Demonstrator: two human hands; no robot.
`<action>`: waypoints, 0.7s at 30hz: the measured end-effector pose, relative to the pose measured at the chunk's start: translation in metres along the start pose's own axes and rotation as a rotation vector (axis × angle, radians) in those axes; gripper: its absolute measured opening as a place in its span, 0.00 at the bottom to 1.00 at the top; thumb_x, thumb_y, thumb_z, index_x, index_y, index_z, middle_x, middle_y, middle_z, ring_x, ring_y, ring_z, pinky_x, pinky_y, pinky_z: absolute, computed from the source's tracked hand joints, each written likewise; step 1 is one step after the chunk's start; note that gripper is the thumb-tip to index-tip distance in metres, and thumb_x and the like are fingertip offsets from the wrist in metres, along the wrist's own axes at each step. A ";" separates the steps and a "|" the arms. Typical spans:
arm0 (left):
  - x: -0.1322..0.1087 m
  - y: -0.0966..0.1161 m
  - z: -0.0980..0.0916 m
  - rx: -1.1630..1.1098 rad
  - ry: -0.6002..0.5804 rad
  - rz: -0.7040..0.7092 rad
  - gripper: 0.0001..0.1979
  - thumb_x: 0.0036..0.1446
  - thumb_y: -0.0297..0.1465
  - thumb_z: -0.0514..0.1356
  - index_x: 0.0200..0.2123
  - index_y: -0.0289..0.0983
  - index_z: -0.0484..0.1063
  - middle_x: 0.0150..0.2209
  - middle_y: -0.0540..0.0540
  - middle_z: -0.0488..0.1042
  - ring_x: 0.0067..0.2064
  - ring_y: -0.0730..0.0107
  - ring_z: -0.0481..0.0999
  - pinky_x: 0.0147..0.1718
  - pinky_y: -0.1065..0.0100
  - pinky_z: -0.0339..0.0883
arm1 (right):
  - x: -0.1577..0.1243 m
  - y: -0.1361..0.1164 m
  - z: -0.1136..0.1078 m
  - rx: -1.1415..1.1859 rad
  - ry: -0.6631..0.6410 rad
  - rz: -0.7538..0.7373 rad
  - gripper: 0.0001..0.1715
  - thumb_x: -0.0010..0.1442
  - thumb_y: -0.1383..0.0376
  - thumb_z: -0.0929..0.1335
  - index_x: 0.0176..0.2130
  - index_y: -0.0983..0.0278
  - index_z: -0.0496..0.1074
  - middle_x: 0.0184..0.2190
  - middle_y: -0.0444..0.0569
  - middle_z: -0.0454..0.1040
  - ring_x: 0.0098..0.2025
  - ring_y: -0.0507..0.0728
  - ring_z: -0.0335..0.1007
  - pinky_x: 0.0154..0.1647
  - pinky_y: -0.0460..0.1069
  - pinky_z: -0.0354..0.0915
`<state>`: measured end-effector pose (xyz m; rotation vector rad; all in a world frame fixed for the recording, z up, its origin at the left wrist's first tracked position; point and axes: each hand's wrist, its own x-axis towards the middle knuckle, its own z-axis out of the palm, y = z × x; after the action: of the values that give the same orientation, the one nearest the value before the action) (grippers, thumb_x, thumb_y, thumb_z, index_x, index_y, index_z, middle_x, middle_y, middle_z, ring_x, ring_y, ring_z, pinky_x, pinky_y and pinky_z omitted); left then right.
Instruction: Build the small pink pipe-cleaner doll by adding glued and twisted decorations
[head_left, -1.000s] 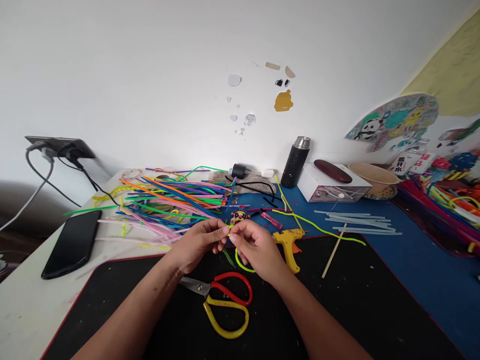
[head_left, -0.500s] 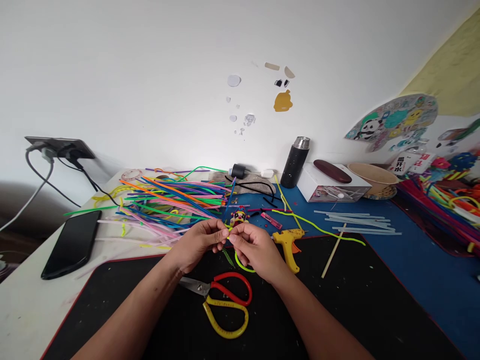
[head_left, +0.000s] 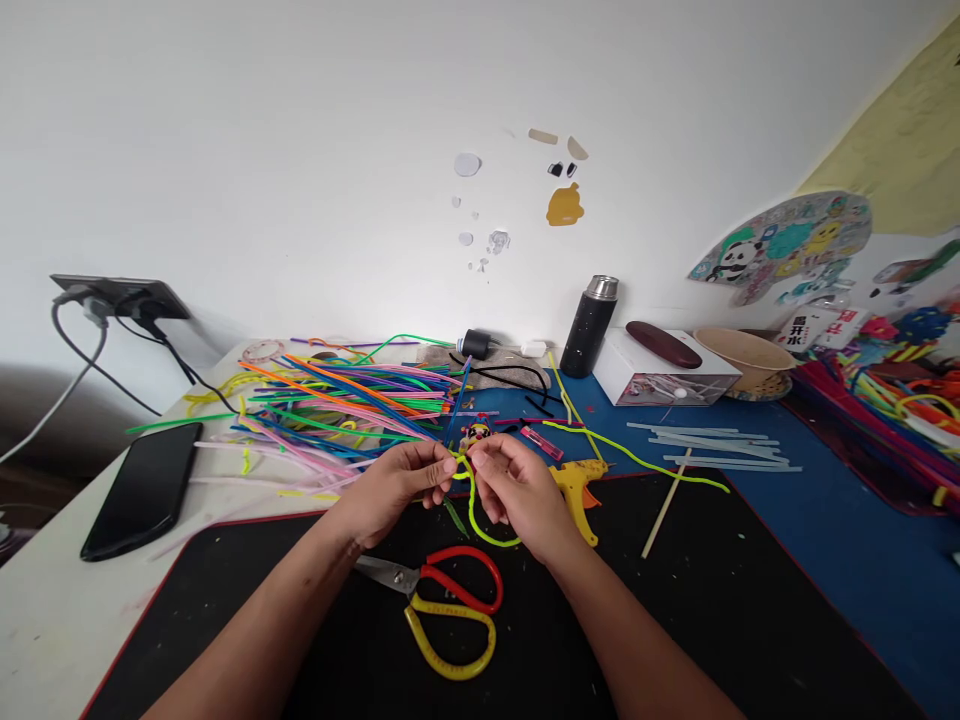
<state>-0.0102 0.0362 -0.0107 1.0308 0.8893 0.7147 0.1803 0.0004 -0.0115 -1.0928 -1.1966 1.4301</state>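
Close together over the black mat, both hands work on a yellow-green pipe cleaner [head_left: 491, 539]. My left hand [head_left: 401, 490] pinches it between thumb and forefinger, where a small bent loop shows. Beside it, the fingers of my right hand [head_left: 525, 495] are closed on the same pipe cleaner, partly hiding it. Its free length curves down and passes beneath my right hand. Just behind my fingertips is a small colourful figure [head_left: 476, 433] with a face. Scissors [head_left: 418, 603] with one red and one yellow handle lie on the mat nearer me, below the hands.
A yellow glue gun [head_left: 574, 485] lies right of my right hand, near a wooden stick [head_left: 666, 503] and clear glue sticks [head_left: 720, 445]. Many coloured pipe cleaners [head_left: 352, 395] spread at the left behind a phone [head_left: 142, 490]. A black flask [head_left: 590, 330] and white box [head_left: 667, 372] stand at the back.
My right hand has shifted slightly right and turned, its fingers parting a little from my left. More of the yellow-green pipe cleaner's loop now shows between the hands.
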 end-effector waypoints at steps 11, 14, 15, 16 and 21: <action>0.000 -0.001 0.002 0.030 -0.080 0.026 0.24 0.46 0.49 0.77 0.30 0.34 0.78 0.26 0.51 0.73 0.26 0.76 0.66 0.28 0.71 0.59 | 0.001 0.006 0.002 -0.073 0.018 0.032 0.18 0.63 0.50 0.72 0.36 0.62 0.71 0.17 0.36 0.66 0.15 0.47 0.57 0.16 0.44 0.51; 0.000 -0.002 0.003 0.059 -0.094 0.033 0.23 0.45 0.47 0.78 0.32 0.35 0.79 0.27 0.51 0.74 0.26 0.76 0.66 0.28 0.71 0.60 | 0.000 0.003 0.002 -0.068 0.054 0.028 0.19 0.62 0.49 0.72 0.36 0.62 0.71 0.17 0.36 0.66 0.16 0.48 0.58 0.17 0.44 0.52; 0.000 -0.002 0.003 0.064 -0.084 0.033 0.23 0.45 0.47 0.78 0.32 0.35 0.79 0.27 0.51 0.74 0.26 0.76 0.66 0.28 0.71 0.60 | 0.000 0.003 0.002 -0.066 0.060 0.026 0.20 0.62 0.48 0.72 0.36 0.62 0.71 0.17 0.36 0.66 0.16 0.48 0.58 0.17 0.44 0.53; 0.000 -0.002 0.003 0.064 -0.066 0.033 0.23 0.45 0.47 0.78 0.32 0.35 0.78 0.27 0.51 0.73 0.26 0.76 0.67 0.28 0.71 0.60 | 0.000 0.003 0.002 -0.064 0.063 0.025 0.20 0.62 0.48 0.72 0.36 0.62 0.71 0.18 0.36 0.66 0.16 0.48 0.58 0.17 0.44 0.53; 0.001 -0.002 0.001 0.027 0.035 0.039 0.24 0.45 0.48 0.78 0.33 0.35 0.78 0.26 0.51 0.73 0.27 0.74 0.68 0.29 0.71 0.61 | 0.000 0.003 0.002 -0.058 0.058 0.031 0.20 0.63 0.48 0.72 0.37 0.61 0.71 0.18 0.36 0.65 0.16 0.48 0.58 0.17 0.43 0.54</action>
<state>-0.0086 0.0358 -0.0124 1.0645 0.9128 0.7569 0.1778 -0.0002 -0.0141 -1.1895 -1.1911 1.3859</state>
